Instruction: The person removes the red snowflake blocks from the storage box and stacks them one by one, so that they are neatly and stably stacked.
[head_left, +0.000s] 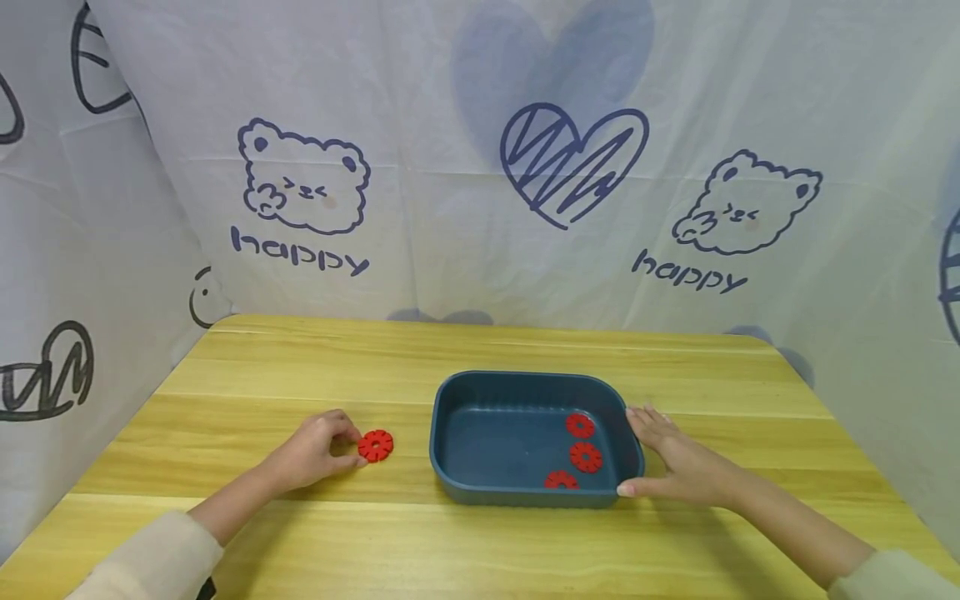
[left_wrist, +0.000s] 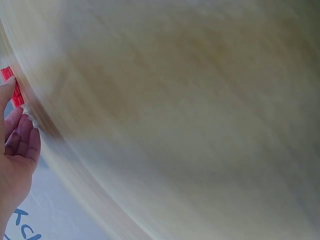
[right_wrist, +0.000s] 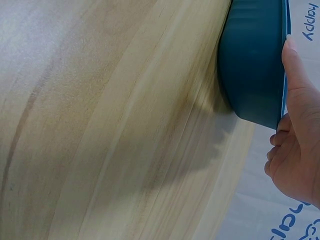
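A red notched interlocking disc (head_left: 376, 446) is pinched between the thumb and fingertips of my left hand (head_left: 318, 450), on the left part of the table. The left wrist view shows this disc (left_wrist: 18, 92) edge-on at the fingertips. Right of it stands a dark blue rectangular bin (head_left: 517, 500). My right hand (head_left: 678, 462) rests against the bin's right end, thumb near the front corner and straight fingers spread along the rim. Inside the bin's right part lie three red discs, one at the back (head_left: 580, 426), a middle disc (head_left: 586, 457) and a front disc (head_left: 561, 480) partly hidden by the wall.
The wooden table (head_left: 300, 358) carries the bin right of its middle. A white cloth (head_left: 442, 242) with printed bears and hearts hangs behind the table and along both sides.
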